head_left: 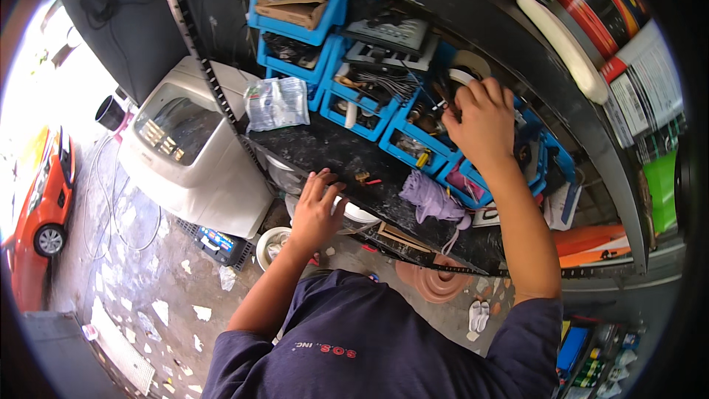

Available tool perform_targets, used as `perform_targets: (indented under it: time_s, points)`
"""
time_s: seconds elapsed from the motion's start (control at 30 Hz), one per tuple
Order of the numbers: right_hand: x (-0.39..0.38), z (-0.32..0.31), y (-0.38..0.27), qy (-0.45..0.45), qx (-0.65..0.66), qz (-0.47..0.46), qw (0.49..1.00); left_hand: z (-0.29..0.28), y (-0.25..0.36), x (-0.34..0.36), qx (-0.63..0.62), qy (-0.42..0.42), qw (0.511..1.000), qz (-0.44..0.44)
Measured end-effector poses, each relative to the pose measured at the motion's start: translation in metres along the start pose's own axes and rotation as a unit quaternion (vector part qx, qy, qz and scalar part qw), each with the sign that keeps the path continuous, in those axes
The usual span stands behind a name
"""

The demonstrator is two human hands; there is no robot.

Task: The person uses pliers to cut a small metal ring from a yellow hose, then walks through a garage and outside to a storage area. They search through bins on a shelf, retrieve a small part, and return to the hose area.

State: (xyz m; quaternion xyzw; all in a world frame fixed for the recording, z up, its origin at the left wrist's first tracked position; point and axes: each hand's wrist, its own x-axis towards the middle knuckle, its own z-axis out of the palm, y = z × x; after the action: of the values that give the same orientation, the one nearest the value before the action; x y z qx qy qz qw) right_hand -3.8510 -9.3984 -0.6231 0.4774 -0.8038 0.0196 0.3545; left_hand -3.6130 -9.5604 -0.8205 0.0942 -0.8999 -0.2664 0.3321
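My right hand (484, 122) is over the blue bins on the shelf, fingers curled down. A thin dark object (447, 96) shows at its fingertips; its kind I cannot make out. Under the hand is a blue bin (417, 137) of small loose parts. My left hand (319, 210) rests at the front edge of the black shelf (332, 151), fingers spread, holding nothing. Between the hands lie a small red piece (373, 182) and a bundled purple cloth (428, 196) with a cord.
Stacked blue bins (295, 29) and a clear plastic packet (277, 103) stand at the left of the shelf. An upper shelf holds cans (598, 7) and a white rod (561, 48). Left are a white washing machine (199, 133) and an orange car (44, 207); a battery (218, 244) sits below.
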Motion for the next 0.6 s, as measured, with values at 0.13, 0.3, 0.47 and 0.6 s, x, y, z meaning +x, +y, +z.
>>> perform_targets:
  time_s: [0.13,0.3,0.47,0.6]
  points:
    - [0.000,-0.007,-0.013,-0.045,0.010,-0.048,0.998,-0.012,0.000,0.012,0.000,-0.004,1.000,0.008]
    - [0.005,-0.049,-0.030,-0.127,0.103,0.053,0.985,-0.037,-0.006,0.054,-0.046,0.034,0.998,-0.004]
    - [0.045,-0.029,-0.072,-0.015,0.095,-0.127,0.987,-0.038,-0.009,0.140,-0.018,0.081,0.994,0.065]
    - [0.069,0.005,-0.065,-0.030,0.020,-0.106,0.994,-0.030,-0.020,0.180,0.010,0.053,0.993,0.109]
